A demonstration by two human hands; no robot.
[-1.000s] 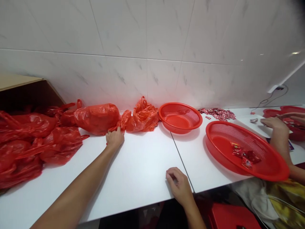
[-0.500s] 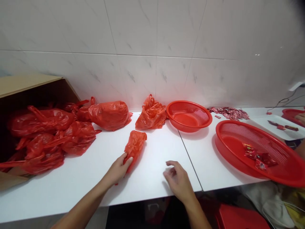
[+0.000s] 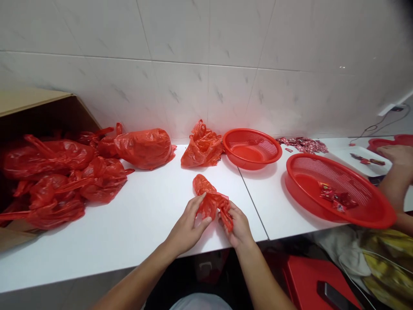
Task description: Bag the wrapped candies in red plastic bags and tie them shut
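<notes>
A small red plastic bag (image 3: 205,188), crumpled around something narrow, is between my hands near the table's front edge. On its left side my left hand (image 3: 189,221) grips it, thumb towards the middle and fingers along the film. My right hand (image 3: 238,224) has its fingers closed on the bag's loose end, which droops over them. What the bag holds cannot be made out through the film. Behind it, against the wall, stands another red plastic bag (image 3: 202,148) with its handles up.
Filled red bags (image 3: 145,148) spill from a cardboard box (image 3: 35,103) on the left. A round red basket (image 3: 248,163) and a larger one (image 3: 368,221) holding several packets stand right. Beyond are patterned wrappers (image 3: 305,145), a white tray (image 3: 342,153) and another person's arm (image 3: 395,176).
The small bag has moved right and been turned between my hands. My right hand, formerly apart from it, has taken hold of its loose end. Another person's arm has come into view at right.
</notes>
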